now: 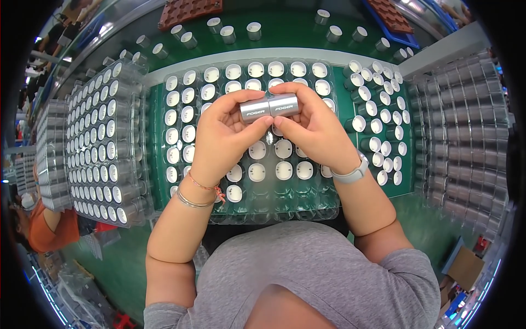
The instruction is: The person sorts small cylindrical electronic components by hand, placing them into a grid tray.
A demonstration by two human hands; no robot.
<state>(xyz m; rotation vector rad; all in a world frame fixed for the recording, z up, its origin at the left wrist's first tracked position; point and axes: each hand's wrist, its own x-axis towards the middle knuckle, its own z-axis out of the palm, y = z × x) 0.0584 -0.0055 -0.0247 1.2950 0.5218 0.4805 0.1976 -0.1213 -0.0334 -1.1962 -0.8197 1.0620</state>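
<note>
Above a clear plastic tray, I hold two short silver metal cylinders side by side, lying sideways with their ends together and dark print on them. My left hand pinches the left cylinder between thumb and fingers. The right cylinder sits in the grip of my right hand. Both thumbs nearly meet below the join. White-topped cylinders stand upright in rows in the tray, and several pockets at its near side hold none. My hands hide part of the middle rows.
Stacked clear trays of white-topped cylinders rise on the left. Loose cylinders crowd the green table's right side, beside a tall stack of clear trays. Past a pale rail, more cylinders and brown moulded trays rest on a green surface.
</note>
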